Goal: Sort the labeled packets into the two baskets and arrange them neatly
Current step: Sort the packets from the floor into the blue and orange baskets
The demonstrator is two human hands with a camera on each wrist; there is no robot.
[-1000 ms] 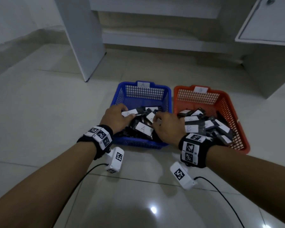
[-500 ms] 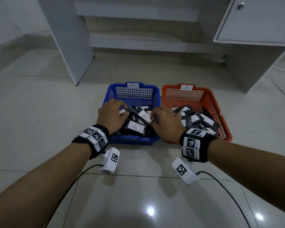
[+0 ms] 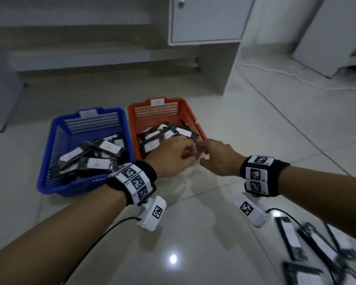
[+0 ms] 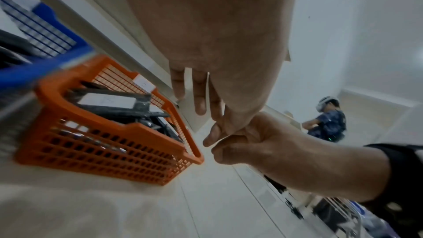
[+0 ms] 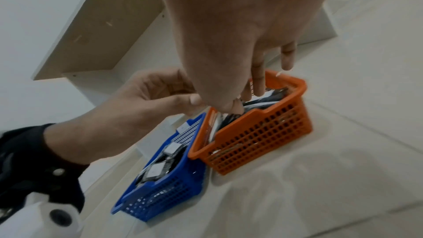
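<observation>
1. Both hands have left the blue basket (image 3: 49, 161), where they were among the packets half a second ago; they now meet over the near right corner of the orange basket (image 3: 195, 118).
2. The left hand (image 3: 171, 157) has crossed to about 2 o'clock of the blue basket; its fingers are loosely curled, the grip narrow, and I cannot tell whether it holds anything.
3. The right hand (image 3: 218, 159) sits just beside it at 3 o'clock, fingertips almost touching the left's; its fingers are also loosely bent, and no packet shows between them.
4. In the left wrist view the left hand's fingers (image 4: 199, 95) hang fairly straight above the orange basket's corner.
5. The baskets stand side by side on the floor (image 3: 193, 233) as before, blue at 9 o'clock of orange, each with a jumble of labeled packets (image 3: 103, 155) inside.
6. The view has swung right: more loose packets (image 3: 292, 239) now show on the floor at 5 o'clock of the hands, well apart from the baskets.
7. A white cabinet (image 3: 206, 19) stands beyond the baskets at 12 o'clock.
</observation>
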